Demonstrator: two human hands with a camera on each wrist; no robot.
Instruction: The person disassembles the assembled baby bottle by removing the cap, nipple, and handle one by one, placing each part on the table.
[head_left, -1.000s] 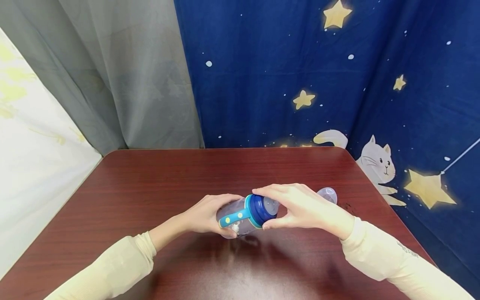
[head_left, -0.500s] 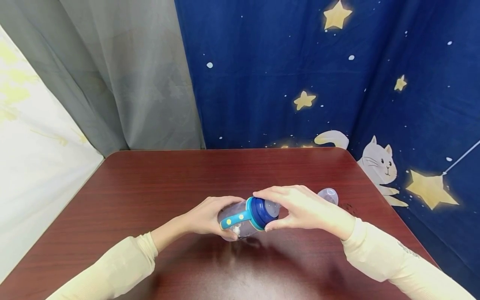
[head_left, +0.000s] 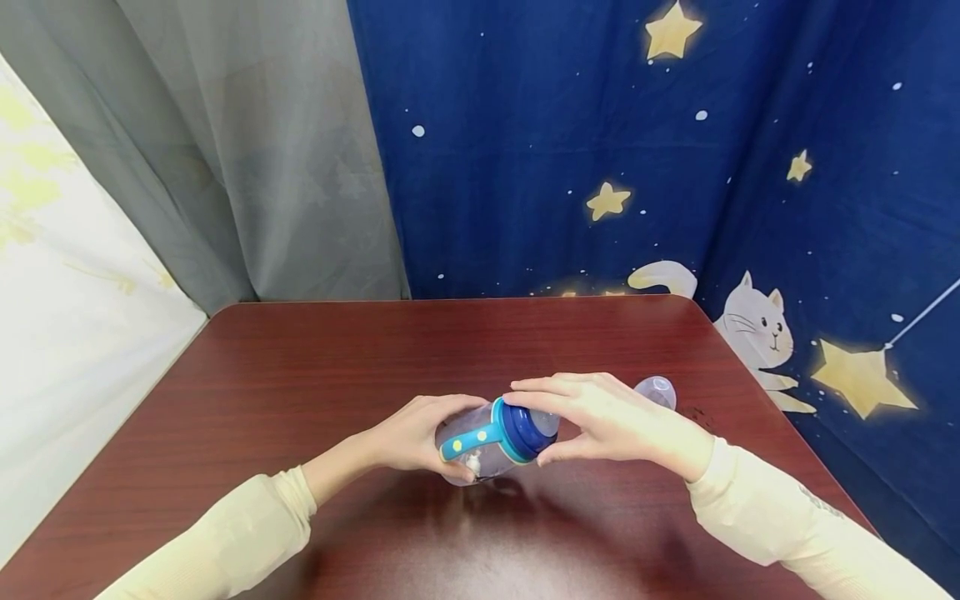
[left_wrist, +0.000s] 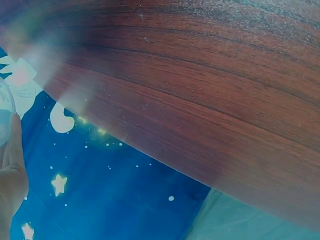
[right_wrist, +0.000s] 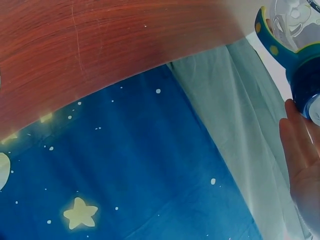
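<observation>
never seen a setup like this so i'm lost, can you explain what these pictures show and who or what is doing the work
There's no machine here: just a person's two bare hands. The wide view comes from a camera worn on the head, looking forward and down. The other two come from cameras on each wrist, so the table and curtains look tilted there.

The left hand grips the clear body of a bottle, which is tilted sideways. The right hand holds its dark blue collar between fingers and thumb. On the reddish-brown table, partly hidden behind the right hand, is a clear domed piece.
</observation>
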